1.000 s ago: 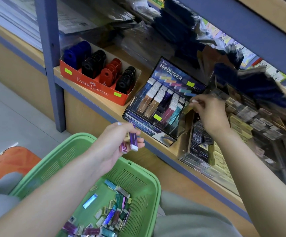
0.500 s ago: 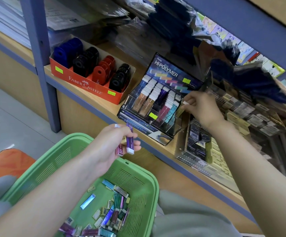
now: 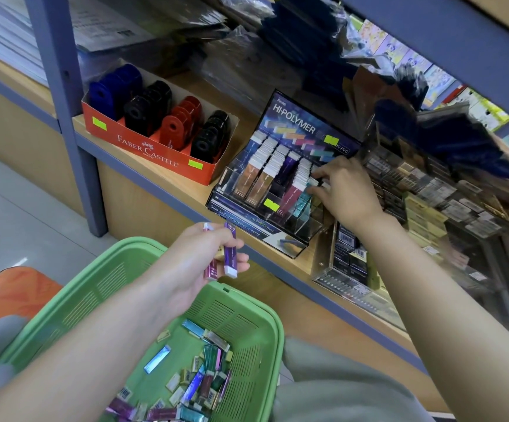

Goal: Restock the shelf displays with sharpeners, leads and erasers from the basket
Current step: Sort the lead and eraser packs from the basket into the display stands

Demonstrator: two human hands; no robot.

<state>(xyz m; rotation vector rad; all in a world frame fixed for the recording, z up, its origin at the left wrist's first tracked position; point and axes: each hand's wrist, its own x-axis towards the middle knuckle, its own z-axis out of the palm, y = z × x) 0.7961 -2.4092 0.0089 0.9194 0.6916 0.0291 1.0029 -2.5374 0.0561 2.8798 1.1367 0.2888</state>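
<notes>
While the left hand (image 3: 204,254) grips a purple eraser (image 3: 230,254) and a magenta eraser (image 3: 211,269), both slim bars, just above the green perforated plastic basket (image 3: 232,318), the right hand (image 3: 344,190) pinches a white-tipped eraser (image 3: 315,181) at the right-end slots of the clear acrylic display (image 3: 305,126) on the wooden shelf (image 3: 168,181). Loose glossy foil-sleeved erasers (image 3: 204,370) lie in the basket bottom.

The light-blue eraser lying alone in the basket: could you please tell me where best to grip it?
Pinch the light-blue eraser across its two long edges near the middle, coming straight down from above. It lies flat and slanted on the green basket floor, apart from the pile, so both edges look free; the walls block a sideways approach.
</notes>
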